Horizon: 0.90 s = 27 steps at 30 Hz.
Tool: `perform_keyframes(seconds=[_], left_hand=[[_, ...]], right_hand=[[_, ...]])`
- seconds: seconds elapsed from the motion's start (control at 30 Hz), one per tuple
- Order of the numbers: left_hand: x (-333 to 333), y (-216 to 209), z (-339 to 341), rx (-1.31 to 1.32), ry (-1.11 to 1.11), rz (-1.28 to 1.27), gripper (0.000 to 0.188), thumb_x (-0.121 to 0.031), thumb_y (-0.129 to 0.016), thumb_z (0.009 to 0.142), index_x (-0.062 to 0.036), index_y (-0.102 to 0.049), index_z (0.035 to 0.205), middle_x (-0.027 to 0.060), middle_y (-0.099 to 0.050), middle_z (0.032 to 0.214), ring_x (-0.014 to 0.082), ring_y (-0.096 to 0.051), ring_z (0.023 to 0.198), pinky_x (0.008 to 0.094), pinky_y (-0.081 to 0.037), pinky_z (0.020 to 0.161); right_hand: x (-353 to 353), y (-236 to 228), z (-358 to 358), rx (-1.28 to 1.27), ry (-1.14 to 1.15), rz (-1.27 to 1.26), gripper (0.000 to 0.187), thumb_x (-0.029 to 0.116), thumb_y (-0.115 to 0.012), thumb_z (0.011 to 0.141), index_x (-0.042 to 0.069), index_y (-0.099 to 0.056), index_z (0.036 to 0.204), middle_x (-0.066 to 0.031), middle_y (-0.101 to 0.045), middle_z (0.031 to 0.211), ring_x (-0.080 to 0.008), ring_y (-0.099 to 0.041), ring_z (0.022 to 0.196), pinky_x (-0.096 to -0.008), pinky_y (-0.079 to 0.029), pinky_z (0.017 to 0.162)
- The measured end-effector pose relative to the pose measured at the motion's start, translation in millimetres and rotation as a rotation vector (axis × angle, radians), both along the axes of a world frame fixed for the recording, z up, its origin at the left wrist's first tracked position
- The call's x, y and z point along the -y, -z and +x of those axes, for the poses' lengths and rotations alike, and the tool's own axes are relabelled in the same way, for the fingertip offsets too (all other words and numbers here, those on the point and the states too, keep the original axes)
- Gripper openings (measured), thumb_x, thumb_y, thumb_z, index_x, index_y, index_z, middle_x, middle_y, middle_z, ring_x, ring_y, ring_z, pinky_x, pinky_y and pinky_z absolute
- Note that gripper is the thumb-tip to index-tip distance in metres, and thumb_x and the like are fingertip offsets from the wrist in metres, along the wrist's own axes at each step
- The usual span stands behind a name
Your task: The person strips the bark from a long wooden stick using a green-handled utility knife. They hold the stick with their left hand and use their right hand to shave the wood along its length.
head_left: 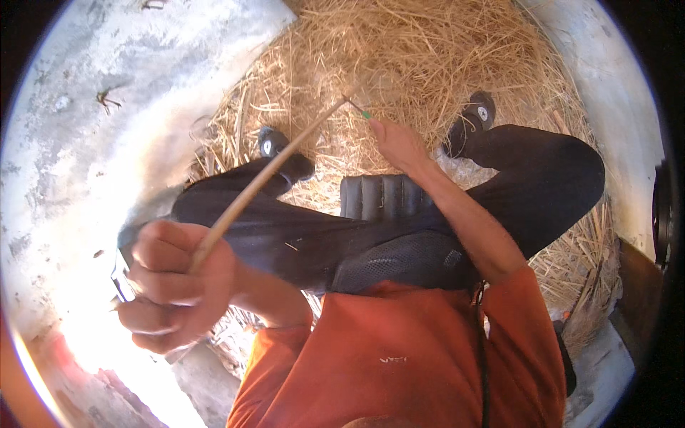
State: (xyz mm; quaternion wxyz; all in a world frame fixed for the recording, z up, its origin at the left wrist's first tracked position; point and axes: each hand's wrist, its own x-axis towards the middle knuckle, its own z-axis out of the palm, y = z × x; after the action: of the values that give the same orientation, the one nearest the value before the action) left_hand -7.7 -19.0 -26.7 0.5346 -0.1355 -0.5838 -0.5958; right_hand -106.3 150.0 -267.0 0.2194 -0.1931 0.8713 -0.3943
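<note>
My left hand (182, 285) is raised at the left, its fingers wrapped round one end of a long, slender pale stick (267, 171). The stick slants away from me, up and to the right. Over the straw, my right hand (401, 148) is closed on a small thin tool with a green handle (366, 114). The narrow dark end of that tool meets the far tip of the stick or lies just beside it; I cannot tell which. Most of the tool's handle is hidden in my right hand.
Loose straw (428, 50) and shavings cover the ground between my bent legs and beyond my shoes (478, 110). A ribbed dark pad (382, 196) lies in front of my lap. Pale, worn sheeting or hard floor (150, 78) extends at the left, brightly sunlit.
</note>
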Motion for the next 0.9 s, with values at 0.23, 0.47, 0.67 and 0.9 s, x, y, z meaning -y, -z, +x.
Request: perform_keyframes(seconds=[0.23, 0.47, 0.67, 0.9], left_hand=[[0.3, -6.1, 3.6, 0.068, 0.241, -0.108, 0.038, -0.041, -0.031, 0.093, -0.0190, -0.038, 0.063, -0.0010, -0.041, 0.041, 0.0110, -0.019, 0.047, 0.0293, -0.019, 0.047], [-3.1, -5.1, 14.5, -0.009, 0.281, -0.106, 0.042, -0.036, -0.040, 0.085, -0.0164, -0.040, 0.048, -0.0007, -0.048, 0.040, 0.0101, -0.027, 0.036, 0.0255, -0.021, 0.041], [-6.1, -0.7, 18.9, -0.022, 0.165, 0.001, 0.040, -0.035, -0.039, 0.085, -0.0165, -0.040, 0.049, -0.0011, -0.044, 0.037, 0.0097, -0.024, 0.036, 0.0257, -0.019, 0.042], [0.9, -4.5, 18.3, 0.016, 0.161, 0.004, 0.041, -0.037, -0.037, 0.085, -0.0172, -0.039, 0.050, -0.0013, -0.042, 0.036, 0.0087, -0.023, 0.037, 0.0263, -0.018, 0.043]], right_hand=[[-2.7, -25.2, -4.0, 0.085, 0.093, -0.097, 0.052, 0.037, -0.032, 0.099, -0.006, -0.056, 0.085, -0.0257, -0.058, 0.072, -0.0407, -0.056, 0.068, -0.0471, -0.042, 0.067], [7.1, -171.6, 52.5, 0.091, -0.200, -0.468, 0.035, 0.027, -0.041, 0.097, 0.000, -0.049, 0.077, -0.0190, -0.047, 0.059, -0.0354, -0.048, 0.055, -0.0427, -0.039, 0.053], [13.2, -163.0, 71.4, -0.005, -0.200, -0.426, 0.029, 0.029, -0.047, 0.095, 0.005, -0.050, 0.079, -0.0183, -0.054, 0.057, -0.0398, -0.056, 0.053, -0.0482, -0.043, 0.048], [6.0, -84.5, 47.3, -0.260, -0.098, -0.169, 0.027, 0.023, -0.043, 0.094, -0.001, -0.055, 0.092, -0.0241, -0.057, 0.074, -0.0424, -0.056, 0.066, -0.0470, -0.044, 0.060]])
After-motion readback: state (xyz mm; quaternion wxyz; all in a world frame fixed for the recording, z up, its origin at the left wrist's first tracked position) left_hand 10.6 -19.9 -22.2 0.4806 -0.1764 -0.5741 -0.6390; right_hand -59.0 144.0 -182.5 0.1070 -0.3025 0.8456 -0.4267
